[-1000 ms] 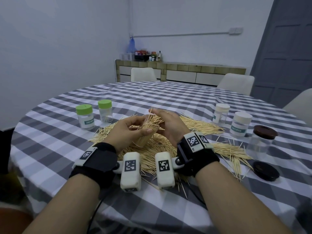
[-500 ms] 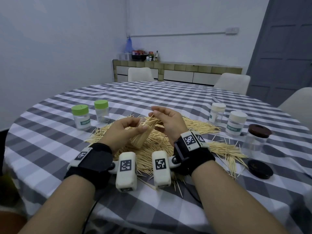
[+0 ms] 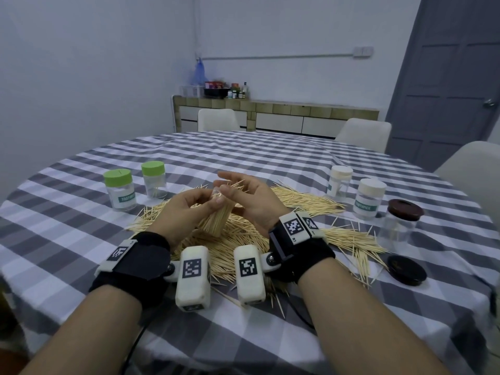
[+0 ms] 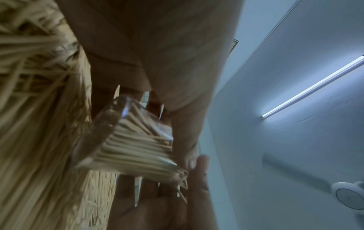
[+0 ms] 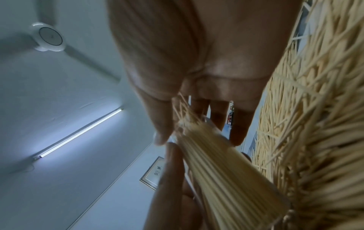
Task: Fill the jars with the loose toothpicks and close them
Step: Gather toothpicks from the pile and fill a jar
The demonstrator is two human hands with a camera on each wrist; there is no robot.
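My left hand (image 3: 189, 209) grips a clear lidless jar (image 3: 216, 220), packed with toothpicks, and tilts it over the loose toothpick pile (image 3: 305, 201), base toward me. A few tips stick out of the mouth. My right hand (image 3: 251, 201) is at that mouth, fingers fairly straight, touching the protruding tips. The left wrist view shows the jar (image 4: 133, 143) under my left hand (image 4: 157, 54), its mouth against the flat right hand (image 4: 163, 210). In the right wrist view my right hand (image 5: 187, 54) has its thumb and fingers on either side of the jar's (image 5: 226, 171) toothpick tips.
Two green-lidded jars (image 3: 120, 189) (image 3: 153, 180) stand at the left. At the right are two white-lidded jars (image 3: 339, 181) (image 3: 369, 198), a brown-lidded clear jar (image 3: 400, 223) and a loose dark lid (image 3: 405, 269). White chairs ring the round checked table (image 3: 243, 152).
The jar has tipped further, its mouth now pointing away from me. My right fingers have stretched out over the mouth. Both hands stay above the pile.
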